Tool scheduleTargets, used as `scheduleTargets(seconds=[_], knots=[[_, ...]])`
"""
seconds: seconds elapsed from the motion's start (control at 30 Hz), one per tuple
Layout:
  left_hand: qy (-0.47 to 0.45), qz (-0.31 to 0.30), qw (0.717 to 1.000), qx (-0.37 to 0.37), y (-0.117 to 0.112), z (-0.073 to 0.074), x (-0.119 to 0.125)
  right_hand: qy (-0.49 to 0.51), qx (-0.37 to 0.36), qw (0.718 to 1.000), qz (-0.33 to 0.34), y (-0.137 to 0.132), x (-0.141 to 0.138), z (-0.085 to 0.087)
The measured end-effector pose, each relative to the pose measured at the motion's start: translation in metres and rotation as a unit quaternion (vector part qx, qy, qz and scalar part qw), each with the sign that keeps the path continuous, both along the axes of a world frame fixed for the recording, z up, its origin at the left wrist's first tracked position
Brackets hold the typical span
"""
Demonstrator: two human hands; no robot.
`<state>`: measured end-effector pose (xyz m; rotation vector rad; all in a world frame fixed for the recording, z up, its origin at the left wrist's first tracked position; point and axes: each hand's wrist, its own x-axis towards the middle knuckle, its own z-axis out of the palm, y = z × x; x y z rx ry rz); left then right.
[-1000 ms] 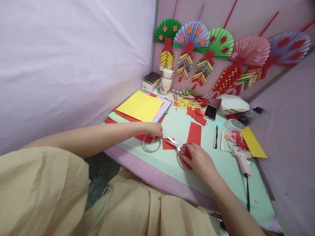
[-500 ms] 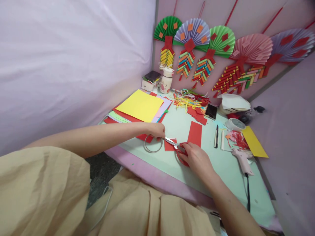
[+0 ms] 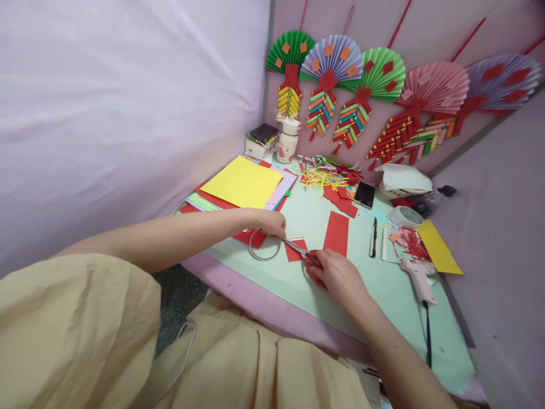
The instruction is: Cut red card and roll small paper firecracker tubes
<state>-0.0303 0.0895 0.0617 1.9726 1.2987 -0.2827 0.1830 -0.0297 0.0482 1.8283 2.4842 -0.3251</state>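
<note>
My right hand is closed round the red handles of a pair of scissors, whose silver blades point left over a small red paper piece on the pale green mat. My left hand is closed, its fingers pressing down on red paper at the left end of the blades. Just below that hand lies a thin grey ring. A longer red paper strip lies right of the scissors.
A stack of coloured sheets topped by yellow lies at the back left, paper scraps behind. A phone, pen, tape roll, glue gun and yellow sheet sit right. Paper fans hang on the wall.
The scissors' blades have closed toward the left hand, and my right hand has shifted slightly left with them. My left hand stays on the red paper.
</note>
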Motion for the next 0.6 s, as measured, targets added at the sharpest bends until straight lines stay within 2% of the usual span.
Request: scheduleTargets(seconds=[0.2,0.3,0.4,0.47,0.6], knots=[[-0.038,0.043,0.998,-0.025,0.007,0.013,-0.005,0.004,0.0,1.0,-0.003,0.001,0.006,-0.004],[-0.116,0.08,0.989,-0.046,0.006,0.019,0.0,0.007,-0.003,1.0,-0.002,0.002,0.007,-0.004],[-0.195,0.112,0.968,-0.115,0.002,0.017,0.012,0.014,-0.007,1.0,-0.006,0.002,0.004,-0.002],[-0.207,0.115,0.96,-0.15,0.001,0.013,0.02,0.023,-0.018,1.0,0.004,-0.004,0.001,0.003],[-0.225,0.118,0.954,-0.159,0.001,0.007,0.02,0.04,-0.071,0.996,0.036,-0.023,0.007,0.021]])
